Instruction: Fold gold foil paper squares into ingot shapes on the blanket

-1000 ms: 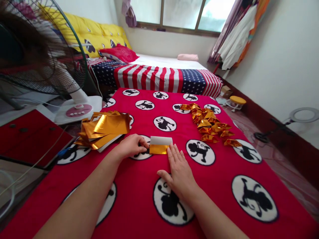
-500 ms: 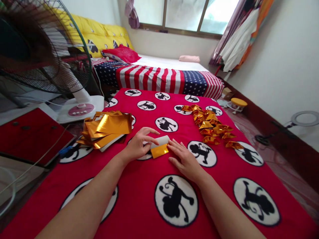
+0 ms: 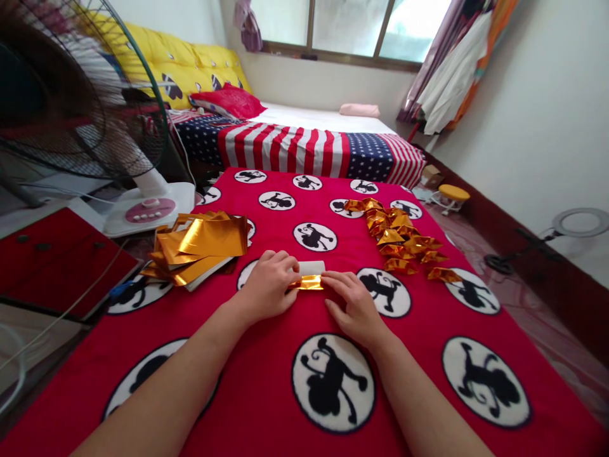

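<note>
A small sheet of gold foil paper [image 3: 311, 283] lies on the red cloth between my hands. Its near part shows as a narrow gold strip, and a pale underside shows along its far part. My left hand [image 3: 270, 284] is closed on the left end, fingers curled and covering that end. At the right end, fingertips of my right hand [image 3: 353, 303] touch the paper; the fingers stretch forward and the thumb stays apart on the cloth. To the left rests a loose stack of gold foil sheets [image 3: 200, 241]. Several folded gold foil pieces [image 3: 391, 237] are gathered to the right.
The red cloth [image 3: 257, 387], patterned with black figures in white circles, covers the table. A fan [image 3: 143, 212] stands beside its left edge. Beyond the far edge is a bed [image 3: 285, 146]. A yellow stool [image 3: 453, 192] and a ring light [image 3: 580, 222] stand on the right.
The gold part of the paper has become narrower, a thin strip now. My left hand has moved slightly toward me, with its fingers curling in. The right hand has barely moved.
</note>
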The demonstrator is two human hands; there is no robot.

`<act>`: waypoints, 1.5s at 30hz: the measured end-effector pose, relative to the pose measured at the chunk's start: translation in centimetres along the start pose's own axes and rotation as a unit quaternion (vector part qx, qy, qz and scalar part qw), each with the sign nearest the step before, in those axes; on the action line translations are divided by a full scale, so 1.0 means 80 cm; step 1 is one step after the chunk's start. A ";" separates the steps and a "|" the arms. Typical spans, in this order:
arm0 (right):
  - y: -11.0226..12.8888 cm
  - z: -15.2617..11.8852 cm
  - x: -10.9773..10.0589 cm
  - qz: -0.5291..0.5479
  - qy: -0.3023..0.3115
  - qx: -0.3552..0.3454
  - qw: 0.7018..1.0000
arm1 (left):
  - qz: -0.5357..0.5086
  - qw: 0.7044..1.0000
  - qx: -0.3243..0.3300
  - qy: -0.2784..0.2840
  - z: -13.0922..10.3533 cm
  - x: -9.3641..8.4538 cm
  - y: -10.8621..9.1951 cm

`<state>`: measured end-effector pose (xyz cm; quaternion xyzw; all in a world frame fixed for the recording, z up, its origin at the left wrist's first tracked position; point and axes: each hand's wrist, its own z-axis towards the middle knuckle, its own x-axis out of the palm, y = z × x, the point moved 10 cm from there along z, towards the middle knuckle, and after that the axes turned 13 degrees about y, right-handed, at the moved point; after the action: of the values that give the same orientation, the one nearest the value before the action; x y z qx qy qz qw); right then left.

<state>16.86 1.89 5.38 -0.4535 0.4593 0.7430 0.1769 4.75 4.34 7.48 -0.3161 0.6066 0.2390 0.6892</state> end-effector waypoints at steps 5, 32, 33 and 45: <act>0.002 -0.003 0.000 0.027 -0.002 -0.016 0.999 | 0.011 1.000 -0.026 -0.010 0.002 0.011 0.023; 0.015 -0.008 0.004 -0.056 -0.058 -0.045 0.996 | -0.097 0.988 0.121 0.018 -0.011 0.015 -0.037; 0.016 -0.009 0.003 -0.052 -0.057 -0.047 0.996 | -0.099 0.987 0.125 0.017 -0.012 0.016 -0.039; 0.011 -0.007 0.006 -0.004 -0.017 0.005 1.000 | -0.093 0.988 0.122 -0.003 -0.017 0.015 -0.027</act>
<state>16.31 0.93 5.35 -0.4414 0.4581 0.7478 0.1900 5.55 1.81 6.51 -0.2842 0.5970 0.0988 0.7437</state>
